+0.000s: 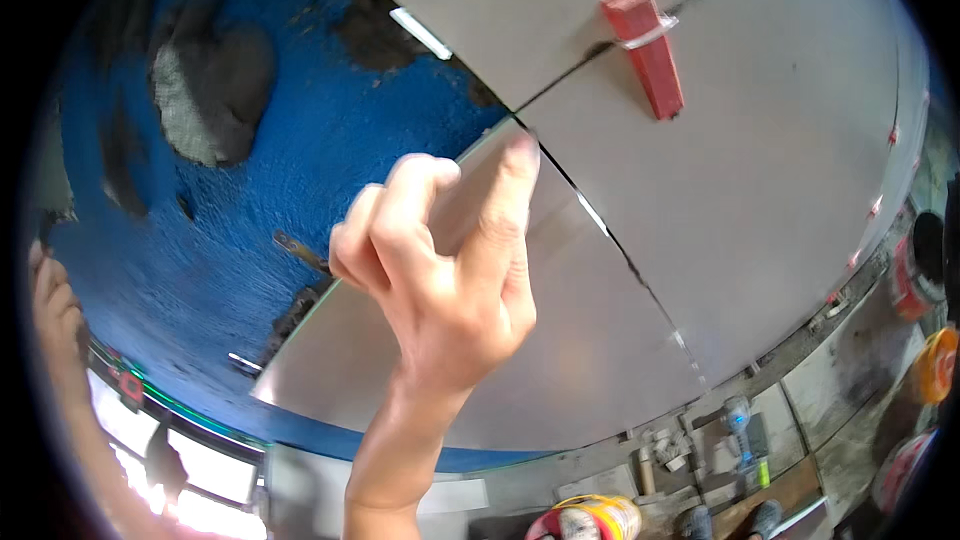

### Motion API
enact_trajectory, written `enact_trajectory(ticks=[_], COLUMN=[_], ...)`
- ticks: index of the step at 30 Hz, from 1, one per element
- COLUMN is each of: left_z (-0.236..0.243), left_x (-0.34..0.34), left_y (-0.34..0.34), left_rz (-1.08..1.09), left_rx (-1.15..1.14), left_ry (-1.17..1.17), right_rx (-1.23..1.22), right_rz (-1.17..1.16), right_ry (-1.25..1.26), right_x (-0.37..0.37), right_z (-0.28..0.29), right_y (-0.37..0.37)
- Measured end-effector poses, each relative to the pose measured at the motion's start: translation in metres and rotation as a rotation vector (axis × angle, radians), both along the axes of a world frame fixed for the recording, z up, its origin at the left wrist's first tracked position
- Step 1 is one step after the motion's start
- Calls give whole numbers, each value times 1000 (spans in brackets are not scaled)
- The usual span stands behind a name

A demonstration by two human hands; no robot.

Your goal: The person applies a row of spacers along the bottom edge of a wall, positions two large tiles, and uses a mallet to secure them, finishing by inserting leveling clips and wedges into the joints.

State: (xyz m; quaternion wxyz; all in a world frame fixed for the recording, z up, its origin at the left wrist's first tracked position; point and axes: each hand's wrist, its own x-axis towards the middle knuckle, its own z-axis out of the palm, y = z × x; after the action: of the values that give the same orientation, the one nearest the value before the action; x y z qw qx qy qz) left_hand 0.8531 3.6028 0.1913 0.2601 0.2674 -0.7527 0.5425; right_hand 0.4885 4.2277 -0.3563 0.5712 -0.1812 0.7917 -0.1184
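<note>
Grey tile [580, 340], half-open hand [440, 275], fingertip [521, 150] near joint [563, 172]

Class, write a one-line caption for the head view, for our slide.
A person's bare grip, one finger extended, near the dark seam between grey tiles, beside a blue surface.

Window [222, 465] glare burns white below-left of the pointing hand [445, 275]; soft sheen on tiles [590, 360] beside it; rim bowed, black-cornered.

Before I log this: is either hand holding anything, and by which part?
Nothing shows in the right hand, its extended finger near the thin dark seam between grey tiles; for the left hand, I cannot tell.
</note>
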Motion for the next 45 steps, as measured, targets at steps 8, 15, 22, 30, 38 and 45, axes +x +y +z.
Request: enact_trajectory(ticks=[8, 15, 22, 30, 38, 45], left_z=[-73, -96, -212, -295, -312, -323], left_x=[18, -1, 15, 5, -1, -12], left_y=[5, -20, -10, -24, -30, -16], left_rz=[191, 4, 38, -41, -69, 131], left_rx=[180, 81, 154, -44, -292, -501], left_ry=[100, 285, 385, 373, 317, 386], right_rx=[403, 265, 247, 65, -82, -215], right_rz=[290, 444, 267, 380, 427, 266], right_ry=[118, 302, 30, 283, 640, 812], right_x=[-31, 8, 25, 3, -62, -91], right_z=[-15, 49, 18, -101, -264, -346], right_y=[-38, -164, -235, -302, -375, -403])
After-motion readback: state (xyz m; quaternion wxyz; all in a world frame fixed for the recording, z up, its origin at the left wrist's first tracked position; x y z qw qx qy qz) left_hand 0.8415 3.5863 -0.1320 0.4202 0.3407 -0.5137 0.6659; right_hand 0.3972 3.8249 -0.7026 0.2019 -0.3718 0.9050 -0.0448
